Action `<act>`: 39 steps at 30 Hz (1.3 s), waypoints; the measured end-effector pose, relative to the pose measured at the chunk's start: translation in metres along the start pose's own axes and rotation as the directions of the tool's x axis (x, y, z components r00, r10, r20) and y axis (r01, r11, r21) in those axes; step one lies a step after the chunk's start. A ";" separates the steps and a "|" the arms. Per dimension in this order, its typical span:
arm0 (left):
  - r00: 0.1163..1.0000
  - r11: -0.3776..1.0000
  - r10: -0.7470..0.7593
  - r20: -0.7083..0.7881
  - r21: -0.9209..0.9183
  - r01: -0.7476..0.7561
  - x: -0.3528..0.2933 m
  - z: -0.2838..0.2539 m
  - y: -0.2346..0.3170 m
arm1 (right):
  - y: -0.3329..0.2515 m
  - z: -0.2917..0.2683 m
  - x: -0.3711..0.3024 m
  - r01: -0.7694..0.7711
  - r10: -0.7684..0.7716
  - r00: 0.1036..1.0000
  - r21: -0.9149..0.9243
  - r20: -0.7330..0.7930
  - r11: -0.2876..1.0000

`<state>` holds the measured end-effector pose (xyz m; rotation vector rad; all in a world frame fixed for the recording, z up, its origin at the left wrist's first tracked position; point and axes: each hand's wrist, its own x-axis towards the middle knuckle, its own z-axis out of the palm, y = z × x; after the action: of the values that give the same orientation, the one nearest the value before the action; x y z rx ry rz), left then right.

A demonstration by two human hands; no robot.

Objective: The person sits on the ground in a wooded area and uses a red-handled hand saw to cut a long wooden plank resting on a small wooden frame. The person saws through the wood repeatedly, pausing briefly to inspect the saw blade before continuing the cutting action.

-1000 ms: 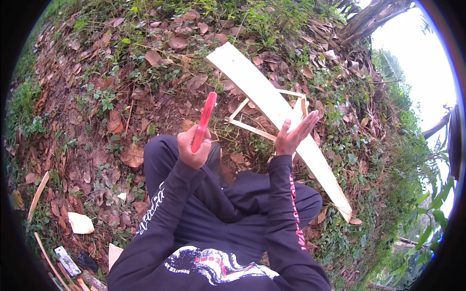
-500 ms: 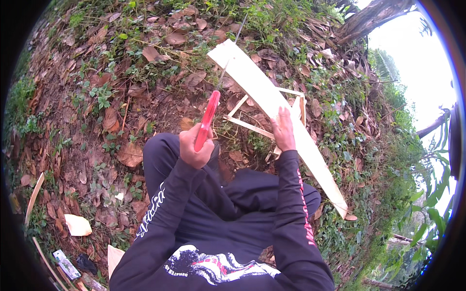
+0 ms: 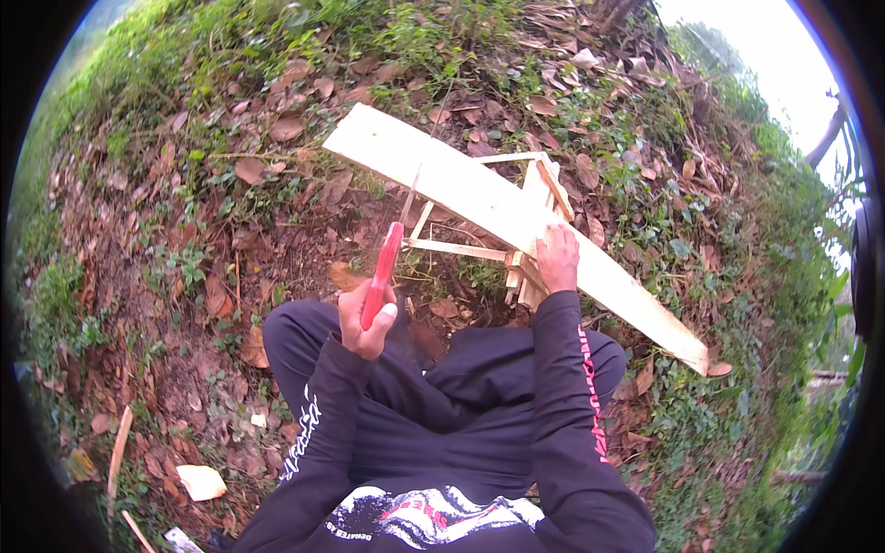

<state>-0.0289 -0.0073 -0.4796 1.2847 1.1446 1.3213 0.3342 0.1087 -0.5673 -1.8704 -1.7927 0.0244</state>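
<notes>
My left hand (image 3: 363, 319) is closed around the red handle of a handsaw (image 3: 383, 273). The saw's thin blade points up and away from me, meeting a long pale wooden board (image 3: 452, 178) some way in from its far left end. The board slants from far left to near right. Flat on its right-hand part lies my right hand (image 3: 559, 258), fingers stretched out. Under the board is a small frame of thin wooden strips (image 3: 461, 249), partly hidden by it, with short wooden blocks (image 3: 522, 275) near my right wrist.
Leaf litter and low green plants cover the sloping ground. At the lower left lie a pale wood offcut (image 3: 202, 482), a curved wooden strip (image 3: 119, 453) and a partly visible small package (image 3: 182, 540). My folded legs (image 3: 461, 369) are close below the board.
The board has turned to lie more crosswise, its far end moving left. The saw handle sits lower in view, and the blade crosses farther from the board's end. My right hand stays on the board.
</notes>
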 end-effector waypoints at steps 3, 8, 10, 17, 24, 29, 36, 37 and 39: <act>0.995 0.992 -0.082 0.060 -0.089 0.087 -0.002 0.020 0.004 | -0.008 -0.002 0.029 -0.077 0.077 0.997 -0.024 -0.018 0.997; 0.986 0.977 -0.157 0.058 -0.135 0.163 -0.010 0.068 0.024 | -0.012 0.026 0.067 -0.188 0.187 0.981 -0.009 -0.041 0.982; 0.985 0.973 -0.170 0.033 -0.152 0.173 -0.013 0.084 0.027 | -0.004 0.037 0.067 -0.235 0.235 0.972 -0.007 -0.021 0.972; 0.971 0.963 -0.237 0.035 -0.128 0.239 -0.015 0.096 0.023 | -0.002 0.046 0.065 -0.250 0.250 0.965 0.005 -0.084 0.968; 0.969 0.967 -0.246 -0.001 -0.067 0.246 -0.018 0.109 0.027 | 0.009 0.028 0.085 -0.316 0.319 0.937 -0.041 0.142 0.948; 0.974 0.974 -0.226 -0.019 0.021 0.226 -0.018 0.117 0.026 | 0.017 0.032 0.084 -0.329 0.330 0.931 -0.036 0.158 0.944; 0.993 0.954 -0.112 -0.031 0.275 0.117 0.022 0.138 0.023 | 0.010 0.028 0.084 -0.340 0.333 0.930 0.017 0.156 0.940; 0.995 0.945 -0.096 -0.029 0.310 0.101 0.023 0.138 0.023 | 0.009 0.027 0.084 -0.341 0.334 0.929 0.018 0.158 0.940; 0.990 0.950 -0.140 -0.028 0.278 0.142 0.017 0.136 0.026 | 0.012 0.027 0.084 -0.355 0.349 0.923 0.005 0.161 0.935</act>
<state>0.1064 0.0081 -0.4491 1.3696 1.4403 1.0877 0.3446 0.1967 -0.5655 -2.1944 -1.5166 0.3425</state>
